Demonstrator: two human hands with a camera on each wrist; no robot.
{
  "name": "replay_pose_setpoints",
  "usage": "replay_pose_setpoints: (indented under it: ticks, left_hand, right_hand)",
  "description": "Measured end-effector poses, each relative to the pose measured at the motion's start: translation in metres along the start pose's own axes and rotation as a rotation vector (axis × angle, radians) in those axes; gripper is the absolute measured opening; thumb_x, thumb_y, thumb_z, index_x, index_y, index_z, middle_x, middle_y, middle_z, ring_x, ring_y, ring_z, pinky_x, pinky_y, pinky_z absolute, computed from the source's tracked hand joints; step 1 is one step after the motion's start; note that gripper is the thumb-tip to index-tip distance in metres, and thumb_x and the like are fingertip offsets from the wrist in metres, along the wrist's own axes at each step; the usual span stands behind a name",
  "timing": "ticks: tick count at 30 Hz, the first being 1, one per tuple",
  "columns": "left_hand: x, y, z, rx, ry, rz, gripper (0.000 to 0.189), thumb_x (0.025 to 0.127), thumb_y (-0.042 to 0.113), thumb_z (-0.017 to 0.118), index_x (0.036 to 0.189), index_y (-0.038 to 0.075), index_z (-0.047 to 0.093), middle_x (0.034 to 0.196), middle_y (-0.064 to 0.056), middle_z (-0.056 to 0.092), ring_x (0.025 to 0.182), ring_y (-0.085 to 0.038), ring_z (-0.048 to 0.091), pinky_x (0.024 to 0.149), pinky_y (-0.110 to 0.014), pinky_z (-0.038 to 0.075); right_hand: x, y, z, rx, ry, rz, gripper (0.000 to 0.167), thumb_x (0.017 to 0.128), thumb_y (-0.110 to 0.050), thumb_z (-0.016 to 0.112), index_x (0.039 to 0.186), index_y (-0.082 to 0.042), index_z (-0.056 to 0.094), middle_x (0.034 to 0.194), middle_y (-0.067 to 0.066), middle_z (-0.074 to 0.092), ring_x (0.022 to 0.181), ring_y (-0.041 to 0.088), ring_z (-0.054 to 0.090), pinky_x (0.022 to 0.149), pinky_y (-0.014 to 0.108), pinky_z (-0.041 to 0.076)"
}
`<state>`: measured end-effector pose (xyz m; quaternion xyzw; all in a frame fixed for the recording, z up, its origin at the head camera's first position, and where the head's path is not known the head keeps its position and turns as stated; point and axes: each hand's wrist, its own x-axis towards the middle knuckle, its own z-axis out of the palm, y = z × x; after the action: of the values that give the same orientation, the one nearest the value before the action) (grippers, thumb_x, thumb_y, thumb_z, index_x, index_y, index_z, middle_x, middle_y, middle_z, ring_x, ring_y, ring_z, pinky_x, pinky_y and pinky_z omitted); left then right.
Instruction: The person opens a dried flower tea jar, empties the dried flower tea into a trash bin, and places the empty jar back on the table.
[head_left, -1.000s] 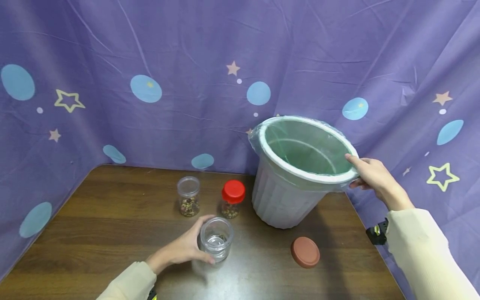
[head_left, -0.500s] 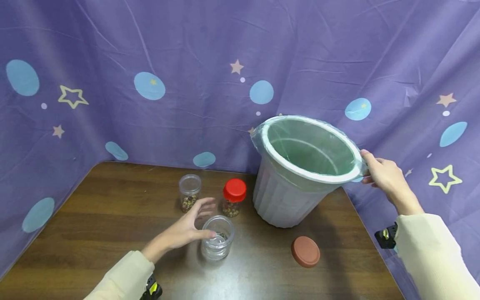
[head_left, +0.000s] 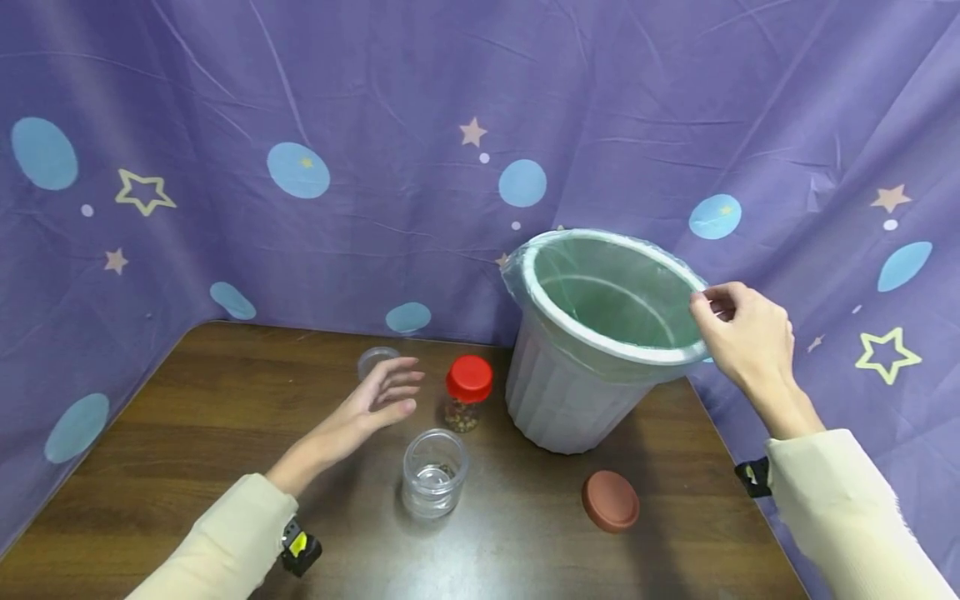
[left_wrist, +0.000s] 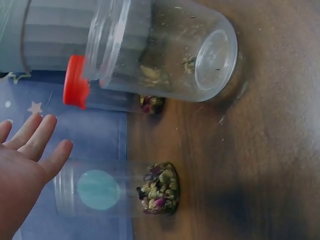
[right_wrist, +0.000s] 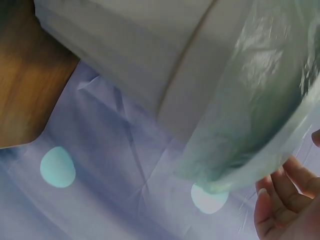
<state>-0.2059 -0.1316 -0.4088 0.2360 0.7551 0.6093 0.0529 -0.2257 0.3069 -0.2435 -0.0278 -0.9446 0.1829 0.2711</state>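
My left hand (head_left: 367, 412), fingers spread and holding nothing, is over the table in front of a clear jar (left_wrist: 65, 192) part filled with dried flower buds (left_wrist: 159, 190). In the head view this hand hides most of that jar. A wider lidless clear jar (head_left: 435, 492) with a few flecks inside stands nearer me. Just behind it is a jar with a red lid (head_left: 469, 377), with dried bits at its bottom. My right hand (head_left: 750, 337), fingers loosely bent, is at the right rim of a tall grey bin (head_left: 562, 400); the right wrist view shows thumb and fingers apart.
A thin see-through liner (right_wrist: 240, 135) covers the bin's inside and folds over its rim. A reddish-brown round lid (head_left: 611, 501) lies on the wooden table (head_left: 187, 433) right of the jars. A purple patterned curtain (head_left: 390, 125) hangs behind and at both sides.
My left hand has let go of the lidless jar and moved up and left toward the jar of buds. My right hand came off the bin's rim, shifted right, then back left.
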Motion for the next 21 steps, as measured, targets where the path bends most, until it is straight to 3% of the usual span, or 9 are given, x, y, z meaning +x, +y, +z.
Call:
replay_pose_setpoints:
  ticks: [3,11,17,21]
  left_hand:
    - [0.001,0.004,-0.004,0.020,0.003,0.002,0.059,0.099,0.019,0.054,0.151,0.009,0.027,0.149,-0.021,0.044,0.135,-0.043,0.046,0.107,-0.048,0.044]
    - [0.009,0.018,-0.014,0.075,0.032,0.025,0.060,0.099,0.019,0.056,0.150,0.010,0.027,0.148,-0.020,0.044,0.136,-0.042,0.045,0.110,-0.060,0.037]
    - [0.017,0.028,-0.021,0.068,0.028,0.024,0.060,0.099,0.021,0.055,0.150,0.009,0.026,0.150,-0.020,0.043,0.137,-0.042,0.043,0.111,-0.059,0.037]
    - [0.021,0.030,-0.023,0.052,0.023,0.018,0.062,0.098,0.021,0.055,0.151,0.008,0.025,0.150,-0.021,0.041,0.139,-0.042,0.041,0.113,-0.059,0.035]
  right_hand:
    - [-0.002,-0.007,0.003,0.009,-0.004,-0.031,0.043,0.094,-0.041,0.049,0.109,-0.008,0.071,0.097,0.014,0.073,0.091,0.030,0.064,0.078,0.048,0.043]
    - [-0.008,-0.029,0.005,0.068,-0.039,-0.122,0.038,0.095,-0.040,0.052,0.108,-0.009,0.070,0.097,0.012,0.073,0.092,0.028,0.066,0.081,0.046,0.043]
    - [-0.017,-0.049,0.010,0.106,-0.105,-0.250,0.037,0.093,-0.037,0.057,0.114,-0.007,0.067,0.104,0.013,0.071,0.097,0.029,0.065,0.081,0.049,0.046]
    - [-0.022,-0.060,0.017,0.117,-0.104,-0.371,0.039,0.091,-0.032,0.063,0.115,-0.002,0.064,0.107,0.017,0.068,0.099,0.033,0.062,0.085,0.050,0.047]
